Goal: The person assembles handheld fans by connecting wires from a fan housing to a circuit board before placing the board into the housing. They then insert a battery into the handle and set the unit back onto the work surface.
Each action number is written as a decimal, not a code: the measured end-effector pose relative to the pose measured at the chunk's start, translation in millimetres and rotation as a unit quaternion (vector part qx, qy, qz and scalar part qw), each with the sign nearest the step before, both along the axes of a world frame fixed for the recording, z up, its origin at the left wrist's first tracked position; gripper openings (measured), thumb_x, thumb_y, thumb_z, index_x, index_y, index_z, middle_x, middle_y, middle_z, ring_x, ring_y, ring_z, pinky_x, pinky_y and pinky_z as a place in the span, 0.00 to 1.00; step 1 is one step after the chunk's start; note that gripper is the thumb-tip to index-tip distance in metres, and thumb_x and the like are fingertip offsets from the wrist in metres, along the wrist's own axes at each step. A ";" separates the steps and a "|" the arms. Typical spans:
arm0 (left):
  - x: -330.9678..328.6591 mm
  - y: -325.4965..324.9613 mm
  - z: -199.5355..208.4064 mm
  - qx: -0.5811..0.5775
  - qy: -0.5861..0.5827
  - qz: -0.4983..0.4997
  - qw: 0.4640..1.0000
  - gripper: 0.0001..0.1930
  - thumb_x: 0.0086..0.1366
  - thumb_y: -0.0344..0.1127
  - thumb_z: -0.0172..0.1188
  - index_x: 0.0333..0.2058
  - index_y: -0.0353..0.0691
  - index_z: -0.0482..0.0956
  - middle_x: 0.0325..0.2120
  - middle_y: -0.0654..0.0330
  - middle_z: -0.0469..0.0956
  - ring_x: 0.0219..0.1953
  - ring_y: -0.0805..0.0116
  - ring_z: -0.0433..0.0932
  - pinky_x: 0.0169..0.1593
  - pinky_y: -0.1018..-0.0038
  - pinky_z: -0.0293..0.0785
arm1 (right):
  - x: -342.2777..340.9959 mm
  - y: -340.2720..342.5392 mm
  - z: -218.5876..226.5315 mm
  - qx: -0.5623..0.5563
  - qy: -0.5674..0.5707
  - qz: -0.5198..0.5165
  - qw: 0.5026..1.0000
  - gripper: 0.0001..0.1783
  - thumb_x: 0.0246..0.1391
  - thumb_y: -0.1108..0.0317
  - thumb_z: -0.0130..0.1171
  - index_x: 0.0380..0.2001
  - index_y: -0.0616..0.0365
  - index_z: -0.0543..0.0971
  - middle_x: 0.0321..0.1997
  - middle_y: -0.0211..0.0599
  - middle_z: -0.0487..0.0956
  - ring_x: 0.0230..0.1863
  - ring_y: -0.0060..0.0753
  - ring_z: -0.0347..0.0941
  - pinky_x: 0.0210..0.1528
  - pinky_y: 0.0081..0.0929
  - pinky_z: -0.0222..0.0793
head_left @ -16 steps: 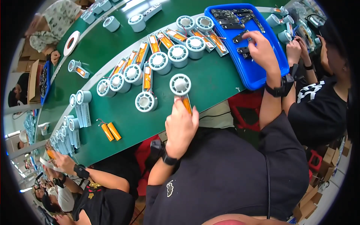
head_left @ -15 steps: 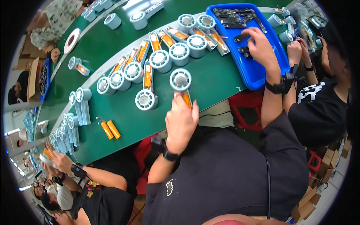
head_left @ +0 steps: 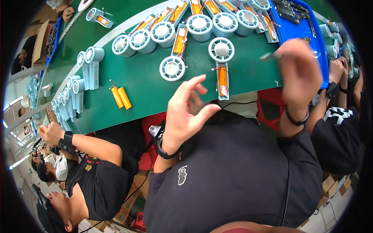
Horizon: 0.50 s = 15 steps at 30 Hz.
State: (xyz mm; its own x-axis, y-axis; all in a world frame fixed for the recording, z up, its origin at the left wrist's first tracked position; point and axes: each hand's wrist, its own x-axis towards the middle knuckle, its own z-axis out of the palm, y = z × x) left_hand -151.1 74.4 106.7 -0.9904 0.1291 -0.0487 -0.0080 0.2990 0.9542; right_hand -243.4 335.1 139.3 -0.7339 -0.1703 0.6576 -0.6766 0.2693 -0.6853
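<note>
A light-blue handheld fan [head_left: 221,49] lies in front of me, its handle uncovered and pointing at me. An orange battery [head_left: 222,77] and thin wires show inside that handle. My left hand [head_left: 188,112] hovers just left of the handle, fingers spread and thumb out, holding nothing. Smeared by motion, my right hand [head_left: 299,75] is over the table's right part, beside the blue tray [head_left: 321,58]. From its fingertips sticks out a small blurred circuit board [head_left: 267,57]. Dark circuit boards [head_left: 289,11] lie in the tray's far part.
Several open fans [head_left: 200,25] with orange batteries stand in a row along the far side. Another fan [head_left: 172,68] lies left of mine. Two loose batteries [head_left: 121,97] and more fans [head_left: 89,58] are further left. Co-workers sit close on both sides.
My left hand has let go of the fan and opened. My right hand has come out of the tray toward me with a circuit board. The view has shifted too.
</note>
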 end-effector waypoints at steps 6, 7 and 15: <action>5.7 9.5 -39.7 0.237 0.176 0.130 0.946 0.17 0.58 0.29 0.73 0.46 0.35 0.81 0.35 0.59 0.77 0.30 0.72 0.76 0.29 0.78 0.71 | 26.0 -43.8 -21.1 -0.092 -0.228 0.287 0.926 0.12 0.53 0.85 0.59 0.41 0.61 0.77 0.43 0.47 0.82 0.41 0.38 0.78 0.42 0.30 0.73; 9.5 0.6 -46.9 0.208 0.184 0.136 0.951 0.14 0.59 0.28 0.72 0.43 0.35 0.82 0.34 0.59 0.76 0.30 0.71 0.76 0.29 0.77 0.71 | 22.5 -41.5 -22.2 -0.052 -0.221 0.278 0.933 0.13 0.52 0.85 0.59 0.41 0.61 0.77 0.43 0.47 0.82 0.41 0.38 0.78 0.41 0.30 0.73; 1.9 -12.6 -23.1 -0.013 0.239 0.082 0.967 0.06 0.62 0.26 0.68 0.30 0.36 0.78 0.31 0.58 0.76 0.26 0.67 0.76 0.28 0.73 0.72 | -7.4 -55.2 -31.6 0.323 -0.055 0.172 0.929 0.19 0.47 0.85 0.60 0.44 0.59 0.79 0.42 0.46 0.81 0.38 0.42 0.79 0.39 0.29 0.74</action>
